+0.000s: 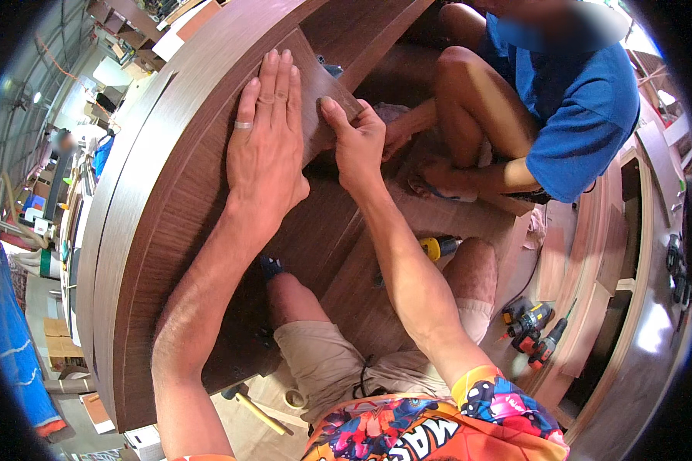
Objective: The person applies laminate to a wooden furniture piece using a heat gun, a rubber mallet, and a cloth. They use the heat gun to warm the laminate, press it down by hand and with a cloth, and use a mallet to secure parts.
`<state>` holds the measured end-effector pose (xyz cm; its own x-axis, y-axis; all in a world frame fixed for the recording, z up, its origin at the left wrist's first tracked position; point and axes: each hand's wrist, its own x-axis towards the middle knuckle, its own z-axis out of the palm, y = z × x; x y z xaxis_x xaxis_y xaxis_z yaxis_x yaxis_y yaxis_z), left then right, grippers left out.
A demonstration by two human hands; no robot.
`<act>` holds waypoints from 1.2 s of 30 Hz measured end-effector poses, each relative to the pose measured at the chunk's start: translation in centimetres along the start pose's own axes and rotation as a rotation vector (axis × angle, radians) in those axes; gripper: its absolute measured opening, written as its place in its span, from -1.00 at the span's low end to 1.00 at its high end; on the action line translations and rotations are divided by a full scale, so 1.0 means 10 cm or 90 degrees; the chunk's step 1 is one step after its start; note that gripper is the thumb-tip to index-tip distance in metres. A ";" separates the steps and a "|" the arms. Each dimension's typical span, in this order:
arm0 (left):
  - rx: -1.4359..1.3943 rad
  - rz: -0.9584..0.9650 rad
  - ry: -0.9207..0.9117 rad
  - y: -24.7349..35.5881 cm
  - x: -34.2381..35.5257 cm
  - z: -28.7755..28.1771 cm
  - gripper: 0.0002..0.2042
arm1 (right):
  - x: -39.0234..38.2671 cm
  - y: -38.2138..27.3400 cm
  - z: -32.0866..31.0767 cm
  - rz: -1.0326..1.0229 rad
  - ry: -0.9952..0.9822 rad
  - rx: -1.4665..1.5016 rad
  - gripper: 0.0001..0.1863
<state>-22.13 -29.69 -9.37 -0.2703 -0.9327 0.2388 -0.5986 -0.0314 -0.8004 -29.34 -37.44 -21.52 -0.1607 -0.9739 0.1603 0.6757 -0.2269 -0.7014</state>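
Observation:
My left hand (267, 142) lies flat with its fingers stretched out on the dark brown wood-grain surface of a large curved cabinet piece (173, 177). A ring shows on one finger. Beside it, my right hand (359, 146) grips the edge of a flat wood-grain panel (311, 81), thumb on top and the other fingers curled at the edge, partly hidden. The panel sits against the inner side of the curved piece. Beyond my right hand, a co-worker's hand (396, 137) reaches in close to the panel's underside.
A co-worker in a blue shirt (580, 107) crouches at the far right. A yellow drill (438, 247) lies by my knee; two more drills (527, 319) lie at the right near long wooden boards (592, 307). A yellow-handled hammer (260, 415) and a tape roll (294, 398) lie below.

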 end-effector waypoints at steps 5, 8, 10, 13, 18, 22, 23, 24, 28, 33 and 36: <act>0.035 0.008 -0.020 0.03 0.20 -0.09 0.26 | 0.00 0.03 -0.01 0.001 -0.006 0.025 -0.70; -0.010 0.010 -0.013 0.04 0.27 -0.14 0.31 | 0.03 0.04 -0.04 0.002 -0.004 0.013 -0.71; -0.014 0.003 -0.017 0.05 0.28 -0.15 0.34 | 0.03 0.04 -0.03 -0.002 -0.004 0.016 -0.72; 0.031 -0.019 -0.042 0.11 0.30 -0.14 0.36 | 0.00 0.01 -0.03 0.073 0.001 0.028 -0.72; 0.093 -0.044 -0.037 0.19 0.33 -0.12 0.33 | 0.04 0.05 -0.05 0.040 0.000 0.022 -0.71; 0.167 -0.043 -0.046 0.21 0.36 -0.08 0.31 | 0.02 0.06 -0.01 -0.002 0.013 0.017 -0.72; 0.181 -0.042 -0.042 0.21 0.37 -0.07 0.31 | 0.02 0.05 -0.01 0.004 0.010 0.014 -0.73; 0.195 -0.040 -0.036 0.20 0.38 -0.07 0.31 | 0.02 0.04 -0.03 0.009 0.007 0.011 -0.73; 0.141 -0.025 -0.033 0.12 0.37 -0.06 0.33 | 0.03 0.05 -0.01 0.018 0.009 -0.001 -0.71; 0.087 0.006 0.014 -0.05 0.33 0.00 0.35 | 0.12 0.08 -0.01 0.034 0.045 -0.144 -0.55; 0.093 0.023 0.042 -0.07 0.35 0.04 0.33 | 0.20 0.14 0.01 0.012 0.077 -0.188 -0.50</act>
<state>-22.39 -33.10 -8.15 -0.3410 -0.9090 0.2399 -0.4725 -0.0548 -0.8796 -28.62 -39.68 -22.10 -0.2459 -0.9665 0.0735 0.4439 -0.1797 -0.8779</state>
